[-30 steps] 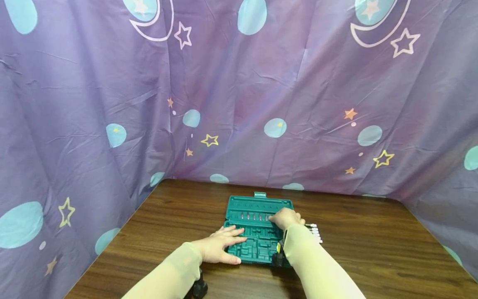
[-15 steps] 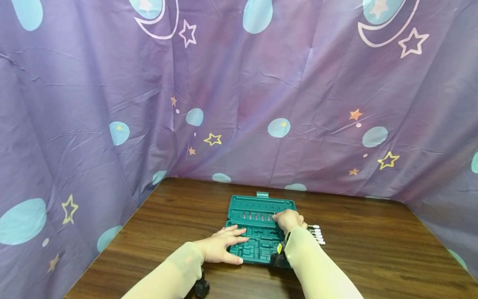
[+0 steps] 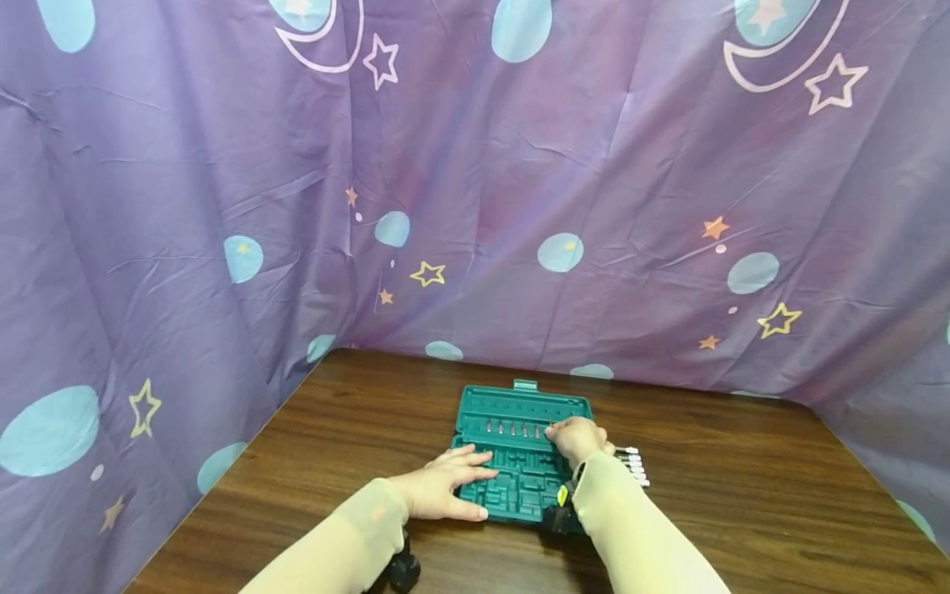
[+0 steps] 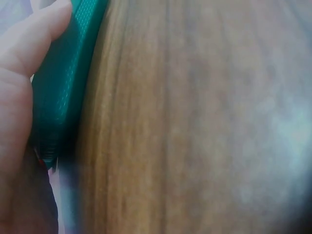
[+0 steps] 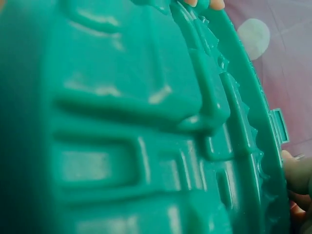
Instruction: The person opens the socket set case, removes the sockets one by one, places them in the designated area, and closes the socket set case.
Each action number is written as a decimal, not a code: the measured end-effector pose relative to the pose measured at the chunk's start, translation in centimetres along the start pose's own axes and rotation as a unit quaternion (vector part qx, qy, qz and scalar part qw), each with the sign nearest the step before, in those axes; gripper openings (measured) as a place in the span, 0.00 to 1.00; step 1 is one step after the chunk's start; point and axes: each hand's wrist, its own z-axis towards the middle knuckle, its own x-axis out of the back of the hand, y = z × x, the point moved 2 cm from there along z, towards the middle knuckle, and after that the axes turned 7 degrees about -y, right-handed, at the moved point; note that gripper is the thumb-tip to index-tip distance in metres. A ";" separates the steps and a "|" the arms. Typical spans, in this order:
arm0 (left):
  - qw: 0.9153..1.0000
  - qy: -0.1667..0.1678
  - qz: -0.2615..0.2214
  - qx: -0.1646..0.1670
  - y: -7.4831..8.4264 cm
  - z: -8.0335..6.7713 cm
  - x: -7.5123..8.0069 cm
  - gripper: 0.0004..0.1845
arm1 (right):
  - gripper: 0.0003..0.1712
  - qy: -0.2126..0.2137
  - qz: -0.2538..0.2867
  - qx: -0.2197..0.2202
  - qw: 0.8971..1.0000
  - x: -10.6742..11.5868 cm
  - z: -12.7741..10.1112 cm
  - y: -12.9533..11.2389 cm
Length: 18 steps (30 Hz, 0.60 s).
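Note:
A green plastic tool case point(image 3: 519, 497) lies opened flat on the wooden table. Several small pinkish-grey bits point(image 3: 514, 429) stand in a row in its far half; moulded recesses fill the near half. My left hand point(image 3: 443, 481) rests on the case's left edge, fingers spread and straight; its thumb point(image 4: 36, 36) touches the green rim in the left wrist view. At the right end of the row, my right hand point(image 3: 579, 439) pinches what looks like a small bit, mostly hidden by the fingers. Its curled fingers point(image 5: 298, 175) show beside the case in the right wrist view.
Several thin pieces with white ends point(image 3: 637, 467) lie just right of the case, partly behind the right hand. The case's latch point(image 3: 525, 385) points to the far side. A purple patterned cloth point(image 3: 475, 206) hangs behind the table point(image 3: 742, 487).
The head view has shifted slightly, so everything sits a little further right. My right fingers stay at the end of the bit row with only slight movement; the left hand keeps its place.

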 end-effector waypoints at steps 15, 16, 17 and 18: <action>1.000 -0.003 -0.006 0.007 0.2 0.0 0.1 0.34 | 0.13 -0.057 0.095 0.133 0.985 2.4 -0.1 0.7; 1.000 -0.002 -0.006 0.007 0.2 0.0 0.1 0.34 | 0.12 -0.052 0.085 0.148 0.984 2.8 -0.3 0.7; 1.000 -0.002 -0.006 0.007 0.2 -0.1 0.1 0.34 | 0.12 -0.048 0.075 0.158 0.983 3.2 -0.5 0.9; 1.000 -0.001 -0.005 0.008 0.2 -0.1 0.2 0.34 | 0.11 -0.044 0.067 0.166 0.983 3.5 -0.7 1.0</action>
